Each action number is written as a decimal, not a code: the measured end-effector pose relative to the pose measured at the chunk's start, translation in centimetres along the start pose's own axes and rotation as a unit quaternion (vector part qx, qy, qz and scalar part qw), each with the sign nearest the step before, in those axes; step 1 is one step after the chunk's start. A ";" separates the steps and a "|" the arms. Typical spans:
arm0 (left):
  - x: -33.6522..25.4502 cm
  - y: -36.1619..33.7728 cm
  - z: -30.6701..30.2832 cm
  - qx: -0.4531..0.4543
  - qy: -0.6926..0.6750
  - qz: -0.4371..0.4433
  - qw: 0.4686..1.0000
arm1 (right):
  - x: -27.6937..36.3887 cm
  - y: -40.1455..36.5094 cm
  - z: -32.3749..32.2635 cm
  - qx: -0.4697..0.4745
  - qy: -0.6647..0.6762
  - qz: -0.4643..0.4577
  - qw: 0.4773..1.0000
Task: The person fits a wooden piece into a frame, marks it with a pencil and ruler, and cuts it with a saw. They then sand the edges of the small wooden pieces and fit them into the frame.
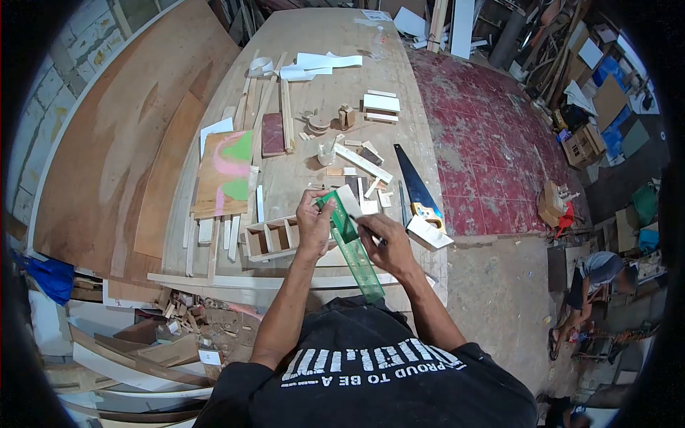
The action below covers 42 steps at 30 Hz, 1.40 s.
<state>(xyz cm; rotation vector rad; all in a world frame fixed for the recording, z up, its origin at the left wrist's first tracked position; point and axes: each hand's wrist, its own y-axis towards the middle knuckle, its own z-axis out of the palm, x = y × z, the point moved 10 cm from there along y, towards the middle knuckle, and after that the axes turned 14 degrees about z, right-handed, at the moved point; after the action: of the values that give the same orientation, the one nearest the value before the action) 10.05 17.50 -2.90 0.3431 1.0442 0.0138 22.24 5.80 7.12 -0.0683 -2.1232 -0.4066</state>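
My left hand is closed on a green see-through ruler, which has a wide crosspiece at its upper end. Pressed against that ruler is a small pale board, also pinched by the left fingers. My right hand is closed around a thin dark pencil, its tip near the board's edge; most of it is hidden by the fingers. Below and left of my hands lies a wooden box with compartments. A handsaw with a yellow-and-white handle rests to the right, beside a white block.
Wood offcuts, a clear cup and a painted board lie on the large worktable. White strips are farther back. Plywood sheets lean at the left. Another person bends over at the lower right.
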 end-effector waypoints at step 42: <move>0.9 1.7 -0.8 -0.036 -0.017 -0.024 0.999 | -1.1 -2.5 -0.7 0.007 -0.001 0.012 1.000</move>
<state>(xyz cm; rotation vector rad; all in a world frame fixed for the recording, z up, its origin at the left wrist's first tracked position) 10.08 19.49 -3.54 0.2518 1.0165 0.0017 22.95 3.29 5.90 -0.0865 -2.1248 -0.3774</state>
